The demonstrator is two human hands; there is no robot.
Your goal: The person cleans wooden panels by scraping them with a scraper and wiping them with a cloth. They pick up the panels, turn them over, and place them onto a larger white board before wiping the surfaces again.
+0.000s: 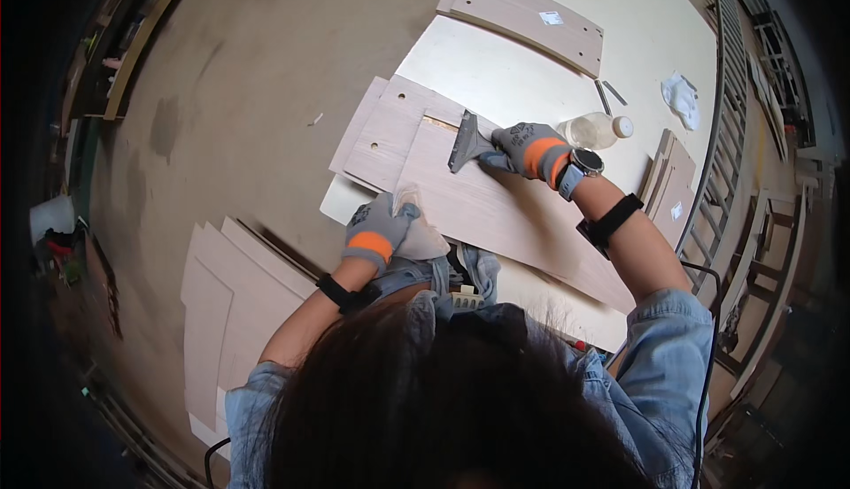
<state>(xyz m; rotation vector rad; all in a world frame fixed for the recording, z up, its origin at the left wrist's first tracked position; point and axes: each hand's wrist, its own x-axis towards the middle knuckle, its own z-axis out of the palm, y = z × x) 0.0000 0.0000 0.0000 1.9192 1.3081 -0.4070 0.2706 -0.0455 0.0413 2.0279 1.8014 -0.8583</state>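
Both my hands wear grey work gloves with orange bands. My right hand (529, 150) is closed round the handle of a scraper (466, 142), whose wide dark blade lies against a pale wood panel (496, 201). A thin yellowish strip shows along the panel's far edge, beside the blade. Close to the panel's left corner, my left hand (381, 223) grips a crumpled pale cloth (422, 228) that hangs toward me. Beneath this panel lie further panels (376, 130) with round holes, on a white table.
A clear bottle (591, 130) with a white cap lies beyond my right wrist, near a white rag (680, 100). More drilled panels (522, 15) are stacked at the table's far end. Leaning boards (239, 285) stand at left; a metal roller conveyor (730, 82) runs along the right.
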